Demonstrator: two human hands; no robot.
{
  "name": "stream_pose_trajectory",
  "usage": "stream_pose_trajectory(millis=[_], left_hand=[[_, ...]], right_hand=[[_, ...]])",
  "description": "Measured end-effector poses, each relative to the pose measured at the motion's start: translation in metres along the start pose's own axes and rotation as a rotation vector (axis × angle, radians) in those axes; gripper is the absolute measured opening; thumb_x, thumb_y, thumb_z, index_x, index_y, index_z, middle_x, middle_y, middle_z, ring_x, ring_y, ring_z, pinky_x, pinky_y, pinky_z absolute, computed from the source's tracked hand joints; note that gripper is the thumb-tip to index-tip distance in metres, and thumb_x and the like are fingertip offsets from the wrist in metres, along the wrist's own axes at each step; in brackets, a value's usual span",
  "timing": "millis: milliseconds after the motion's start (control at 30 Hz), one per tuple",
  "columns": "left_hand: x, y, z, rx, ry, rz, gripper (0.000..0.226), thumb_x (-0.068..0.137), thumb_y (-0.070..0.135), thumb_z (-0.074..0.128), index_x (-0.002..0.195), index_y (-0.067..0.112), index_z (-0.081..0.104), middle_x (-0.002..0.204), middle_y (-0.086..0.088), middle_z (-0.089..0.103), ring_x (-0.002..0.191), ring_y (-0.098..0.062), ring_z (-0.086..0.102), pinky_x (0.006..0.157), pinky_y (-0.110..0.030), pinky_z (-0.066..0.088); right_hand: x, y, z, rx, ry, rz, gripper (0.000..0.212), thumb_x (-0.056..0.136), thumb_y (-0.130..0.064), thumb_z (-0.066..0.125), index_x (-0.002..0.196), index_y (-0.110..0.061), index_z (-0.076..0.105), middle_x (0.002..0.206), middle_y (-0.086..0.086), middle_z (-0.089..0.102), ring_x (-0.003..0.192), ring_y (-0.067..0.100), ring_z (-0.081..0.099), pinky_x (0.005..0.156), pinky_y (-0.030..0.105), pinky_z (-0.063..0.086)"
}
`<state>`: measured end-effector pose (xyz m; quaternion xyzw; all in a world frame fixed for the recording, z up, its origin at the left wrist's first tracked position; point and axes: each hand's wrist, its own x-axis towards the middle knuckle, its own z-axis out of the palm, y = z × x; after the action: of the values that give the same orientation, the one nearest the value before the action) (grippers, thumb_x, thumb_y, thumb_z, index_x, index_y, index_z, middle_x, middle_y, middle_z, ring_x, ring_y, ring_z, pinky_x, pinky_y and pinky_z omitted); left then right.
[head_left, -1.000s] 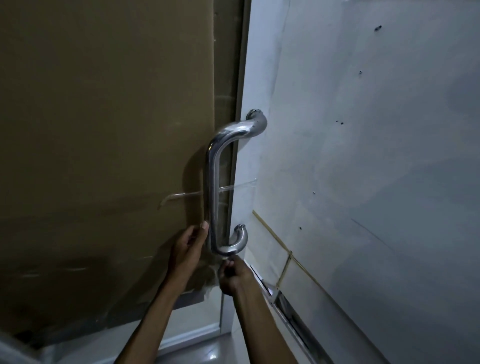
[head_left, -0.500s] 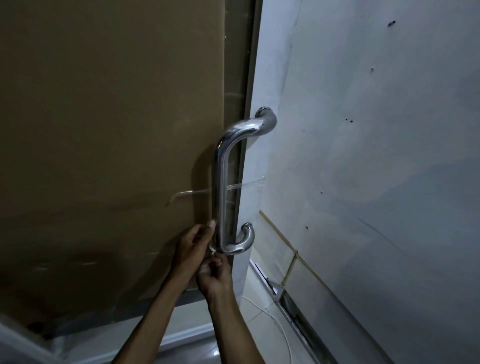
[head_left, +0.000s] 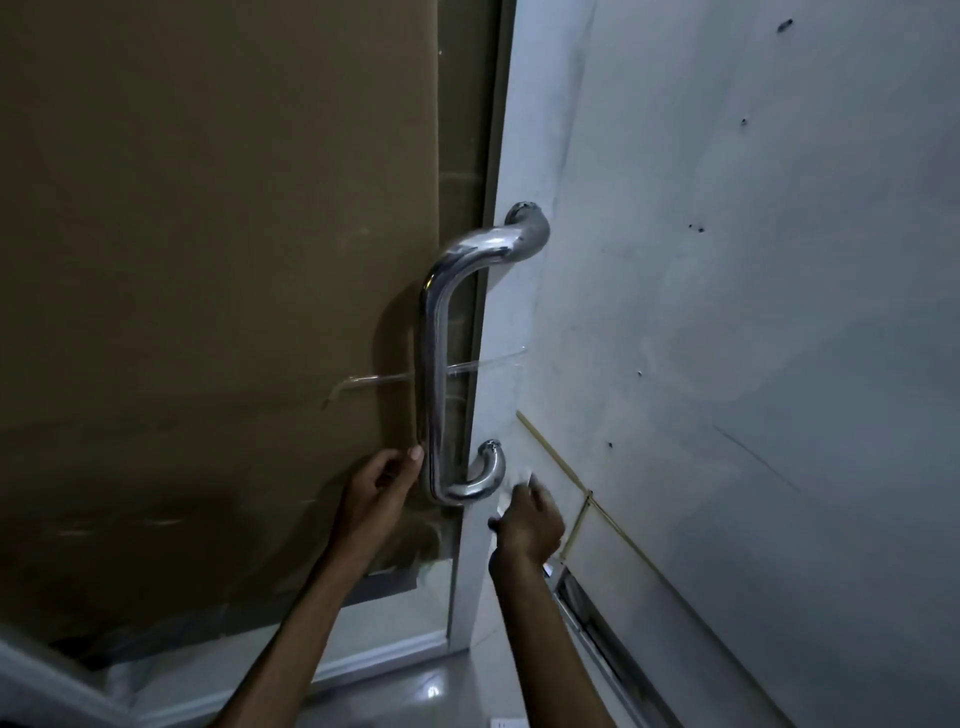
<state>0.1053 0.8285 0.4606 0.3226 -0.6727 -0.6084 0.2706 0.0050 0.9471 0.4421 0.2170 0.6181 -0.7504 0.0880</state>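
Head view: the right hand (head_left: 530, 525) is swinging right, away from the lower bend of the steel handle (head_left: 434, 395), where it was working beside the left hand (head_left: 376, 493). It is blurring, with a pale scrap (head_left: 521, 479) at its fingertips; I cannot tell whether it is pinching it. The left hand is staying at the bar, thumb touching, fingers curled. Wrapping is probably coming off the handle on the papered door (head_left: 208, 260).
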Motion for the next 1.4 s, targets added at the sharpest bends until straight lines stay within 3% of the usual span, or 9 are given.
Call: stream_pose_trajectory(millis=[67,167,300,567,733,833,933,1200,1400], left_hand=[[-0.001,-0.003,0.003,-0.011,0.027,0.009,0.027,0.099,0.045,0.065,0.095,0.020,0.074,0.093,0.001,0.076,0.083,0.001,0.066,0.080,-0.026,0.049],[-0.003,-0.005,0.009,-0.019,0.069,0.005,0.028,0.098,0.047,0.064,0.096,0.021,0.074,0.093,0.002,0.076,0.090,-0.009,0.068,0.080,-0.027,0.050],[-0.007,-0.009,0.013,0.014,0.114,0.007,0.030,0.096,0.053,0.063,0.094,0.025,0.072,0.084,0.007,0.072,0.087,-0.014,0.065,0.076,-0.030,0.049],[-0.015,-0.001,0.029,0.060,0.295,-0.049,0.023,0.098,0.044,0.066,0.085,0.027,0.073,0.076,0.004,0.072,0.079,-0.011,0.067,0.067,-0.017,0.049],[-0.022,0.004,0.035,-0.097,0.303,-0.126,0.024,0.087,0.051,0.076,0.089,0.028,0.071,0.077,0.011,0.075,0.087,-0.007,0.064,0.079,-0.028,0.049],[-0.023,0.003,0.037,-0.062,0.350,-0.135,0.020,0.094,0.042,0.072,0.079,0.033,0.081,0.078,0.016,0.077,0.088,-0.013,0.069,0.086,-0.035,0.052],[-0.025,0.006,0.042,-0.056,0.417,-0.126,0.028,0.098,0.032,0.070,0.072,0.031,0.081,0.078,0.009,0.078,0.081,-0.011,0.069,0.078,-0.031,0.052],[-0.033,0.016,0.051,-0.126,0.481,-0.117,0.019,0.096,0.033,0.073,0.086,0.019,0.082,0.081,0.002,0.079,0.082,-0.015,0.070,0.075,-0.032,0.054],[-0.031,0.029,0.050,-0.069,0.533,-0.044,0.015,0.092,0.034,0.076,0.088,0.022,0.083,0.086,0.002,0.081,0.087,-0.016,0.074,0.078,-0.031,0.055]], right_hand=[[0.004,-0.014,0.000,-0.202,-0.105,-0.381,0.028,0.099,-0.018,0.067,0.125,-0.027,0.074,0.115,-0.004,0.076,0.103,0.017,0.072,0.078,0.031,0.063],[0.011,-0.031,0.006,-0.696,-0.409,-0.800,0.025,0.103,-0.021,0.062,0.124,-0.023,0.075,0.115,-0.007,0.077,0.102,0.012,0.072,0.078,0.012,0.045],[0.029,-0.040,0.008,-1.444,-0.575,-1.166,0.025,0.105,-0.014,0.053,0.126,-0.013,0.066,0.119,0.008,0.072,0.105,0.028,0.071,0.080,0.034,0.053],[0.041,-0.033,0.025,-1.211,-0.908,-0.710,0.035,0.096,-0.050,0.068,0.109,-0.018,0.076,0.098,0.002,0.062,0.097,0.024,0.067,0.074,0.031,0.046],[0.044,-0.024,0.037,-0.976,-1.088,-0.483,0.020,0.093,-0.036,0.071,0.102,-0.020,0.078,0.097,-0.003,0.075,0.094,0.019,0.071,0.089,0.044,0.061],[0.044,-0.030,0.036,-0.939,-1.121,-0.484,0.025,0.094,-0.041,0.070,0.108,-0.024,0.079,0.105,-0.004,0.077,0.099,0.016,0.069,0.084,0.035,0.054],[0.048,-0.030,0.036,-0.760,-1.185,-0.423,0.022,0.100,-0.021,0.069,0.116,-0.011,0.079,0.106,0.001,0.077,0.097,0.017,0.071,0.085,0.034,0.058],[0.042,-0.034,0.033,-0.549,-1.217,-0.253,0.022,0.101,-0.015,0.066,0.118,-0.017,0.079,0.103,0.006,0.080,0.094,0.019,0.075,0.090,0.045,0.063],[0.021,-0.078,0.033,-0.431,-1.267,-0.305,0.017,0.102,-0.035,0.065,0.109,-0.032,0.080,0.100,-0.005,0.081,0.095,0.013,0.076,0.093,0.040,0.062]])
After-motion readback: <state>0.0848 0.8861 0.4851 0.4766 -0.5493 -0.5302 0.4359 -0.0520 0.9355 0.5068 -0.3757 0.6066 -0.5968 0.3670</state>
